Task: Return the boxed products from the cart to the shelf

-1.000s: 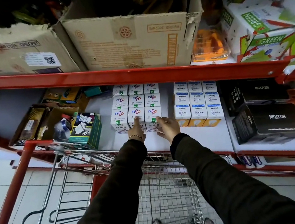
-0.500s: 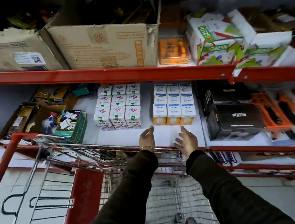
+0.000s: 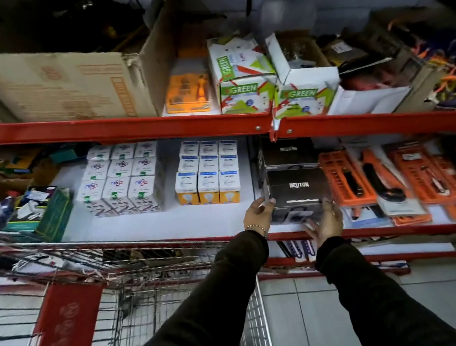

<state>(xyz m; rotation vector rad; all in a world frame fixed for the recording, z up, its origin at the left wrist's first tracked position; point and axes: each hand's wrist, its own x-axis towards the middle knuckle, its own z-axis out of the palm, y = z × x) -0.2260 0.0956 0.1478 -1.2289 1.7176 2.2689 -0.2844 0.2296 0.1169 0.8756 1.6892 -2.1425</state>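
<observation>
A black NEUTON box (image 3: 299,188) stands at the front of the middle shelf (image 3: 152,223), with a second black box (image 3: 290,150) stacked on it. My left hand (image 3: 258,213) grips its left front corner. My right hand (image 3: 327,221) presses, fingers spread, against its lower right front. To the left on the same shelf stand a block of white boxed bulbs (image 3: 120,186) and a block of blue-and-yellow boxed bulbs (image 3: 207,176). The wire cart (image 3: 173,248) is below my arms; its contents are hidden by my dark sleeves and blur.
Orange blister-packed tools (image 3: 348,178) lie directly right of the black boxes. A green display carton (image 3: 51,214) sits at the shelf's left. The upper shelf's red beam (image 3: 118,130) overhangs, carrying a large cardboard carton (image 3: 52,85) and GREEN-branded boxes (image 3: 244,91). Tiled floor shows at lower right.
Both hands left the white bulb boxes, drew back, then moved right onto the black NEUTON box. The view has swung right with them.
</observation>
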